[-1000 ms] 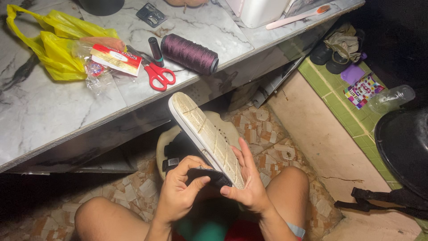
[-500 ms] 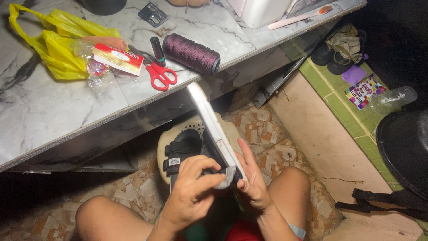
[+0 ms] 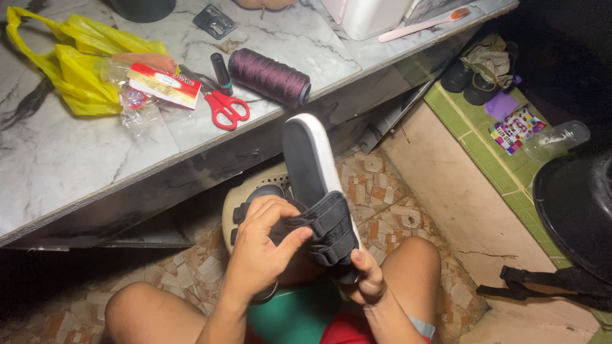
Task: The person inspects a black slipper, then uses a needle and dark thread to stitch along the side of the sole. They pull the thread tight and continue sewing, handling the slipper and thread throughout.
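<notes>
A slide sandal [image 3: 310, 167] with a dark footbed, a white sole edge and black straps is held upright over my lap, toe pointing at the marble table. My left hand [image 3: 261, 248] grips the black strap from the left, thumb and fingers pinching it. My right hand [image 3: 366, 280] supports the sandal's heel from below on the right. A second sandal [image 3: 252, 194] of the same kind lies on the tiled floor just behind, partly hidden by my left hand.
On the marble table [image 3: 64, 159] lie red scissors [image 3: 223, 105], a purple thread spool [image 3: 269, 76], a yellow plastic bag [image 3: 83, 64] and a small packet [image 3: 164, 85]. A green tiled step [image 3: 472, 134] with shoes and a bottle runs at the right. A black pan [image 3: 574, 210] sits far right.
The sandal has been turned over, from sole side facing me to footbed and straps facing me. My left hand shifted onto the strap; my right hand moved down under the heel.
</notes>
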